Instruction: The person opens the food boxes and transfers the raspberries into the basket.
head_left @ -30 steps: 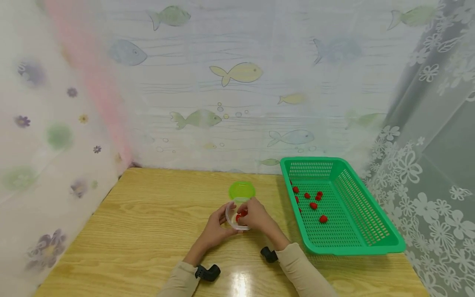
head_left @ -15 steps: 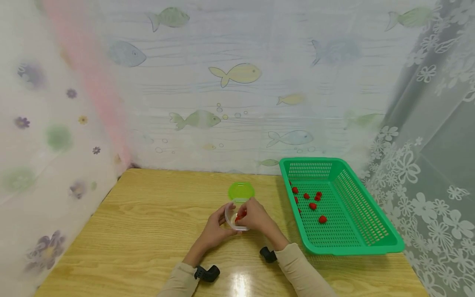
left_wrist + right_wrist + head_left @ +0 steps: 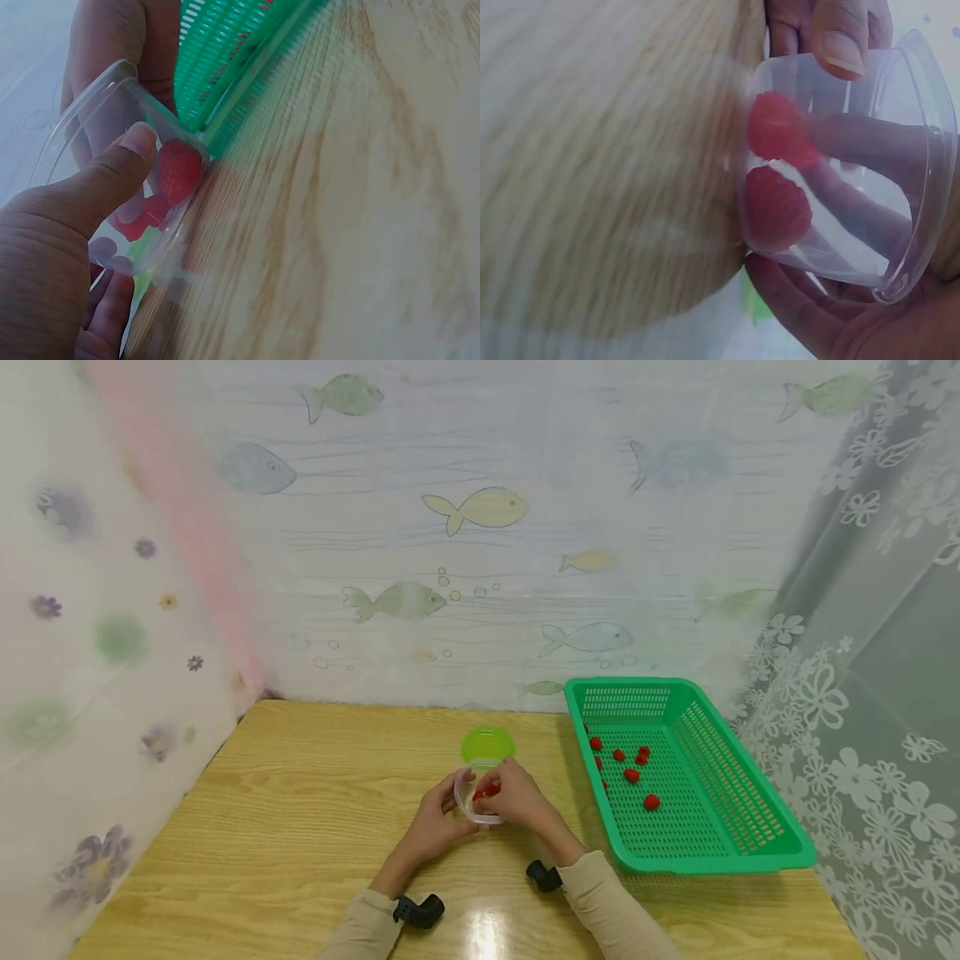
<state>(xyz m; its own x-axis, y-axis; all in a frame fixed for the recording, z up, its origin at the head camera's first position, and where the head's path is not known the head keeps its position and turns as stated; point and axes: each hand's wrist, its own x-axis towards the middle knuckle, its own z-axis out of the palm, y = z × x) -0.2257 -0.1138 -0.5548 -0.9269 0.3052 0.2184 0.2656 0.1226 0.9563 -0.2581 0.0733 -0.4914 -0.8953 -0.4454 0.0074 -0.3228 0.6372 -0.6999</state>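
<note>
Near the table's middle, my left hand (image 3: 437, 822) grips a clear plastic container (image 3: 463, 802) by its sides, thumb on the near side and fingers on the far side. The container is tipped toward me. My right hand (image 3: 519, 796) reaches in through its mouth and pinches a raspberry (image 3: 774, 126) between finger and thumb near the bottom. Another raspberry (image 3: 777, 208) lies beside it at the bottom, seen through the wall. From the left wrist the red fruit (image 3: 180, 171) shows through the plastic, partly behind my left thumb.
Just beyond the container lies a bright green lid (image 3: 488, 744) on the wooden table (image 3: 300, 793). At the right stands a green perforated basket (image 3: 720, 865) with several raspberries (image 3: 632, 775) scattered on its floor. A patterned curtain hangs behind the table.
My right fingers have shifted slightly inside the container, and the red fruit at their tips has moved a little. My left hand, the lid and the basket look unchanged.
</note>
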